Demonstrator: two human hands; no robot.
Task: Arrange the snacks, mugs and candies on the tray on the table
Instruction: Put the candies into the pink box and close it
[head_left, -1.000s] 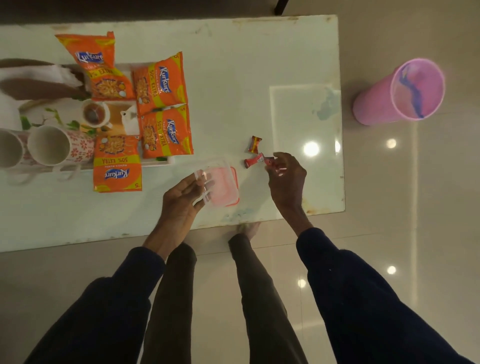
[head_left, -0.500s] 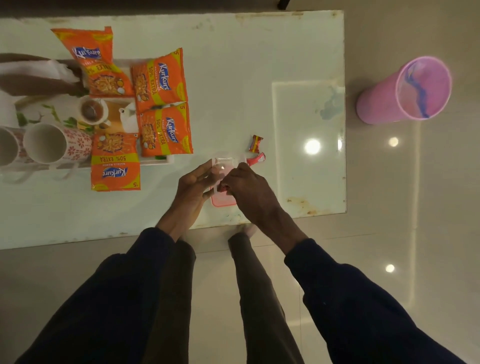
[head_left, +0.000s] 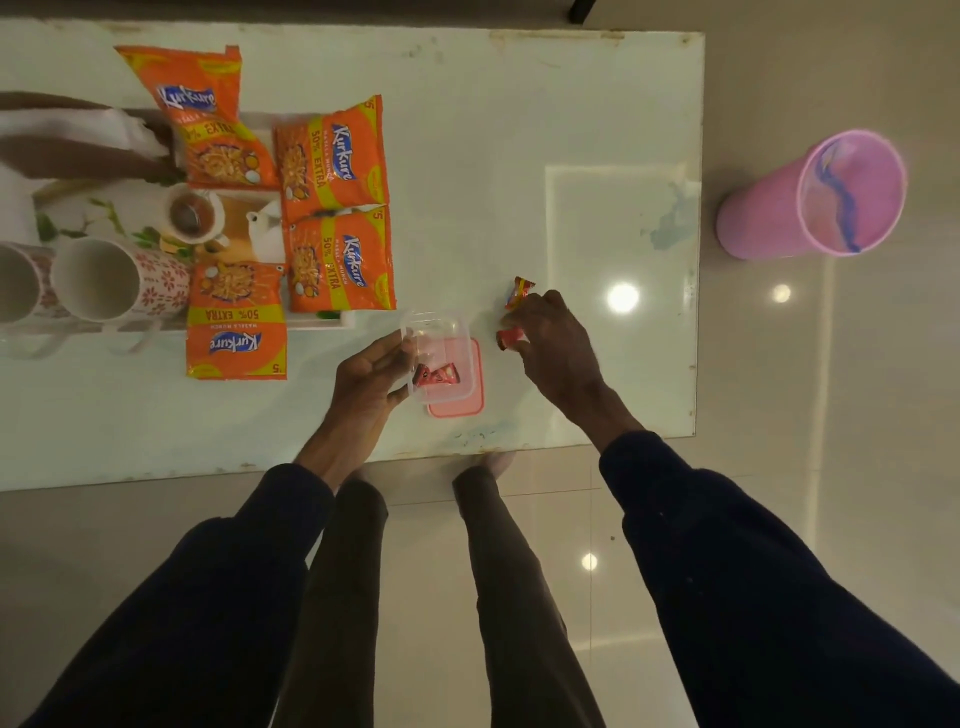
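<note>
My left hand (head_left: 371, 382) holds a small clear plastic box (head_left: 434, 338) by its left wall, just above its pink lid (head_left: 460, 405). One red candy (head_left: 437, 374) lies inside the box. My right hand (head_left: 558, 353) is to the right of the box, its fingertips pinching a second red candy (head_left: 508, 338) on the table. A third candy (head_left: 519, 292) lies just beyond it. At the left, the printed tray (head_left: 244, 208) carries several orange snack packets (head_left: 335, 156) and two floral mugs (head_left: 122, 280).
The white table (head_left: 519, 130) ends close to my legs and at the right. A pink bin (head_left: 810, 197) stands on the floor past the right edge. Another person's hand and white sleeve (head_left: 78, 145) reach over the tray's far left.
My right hand carried a candy from the table to the box, dropped it in, and has gone back right to the two loose candies. My left hand stays on the box.
</note>
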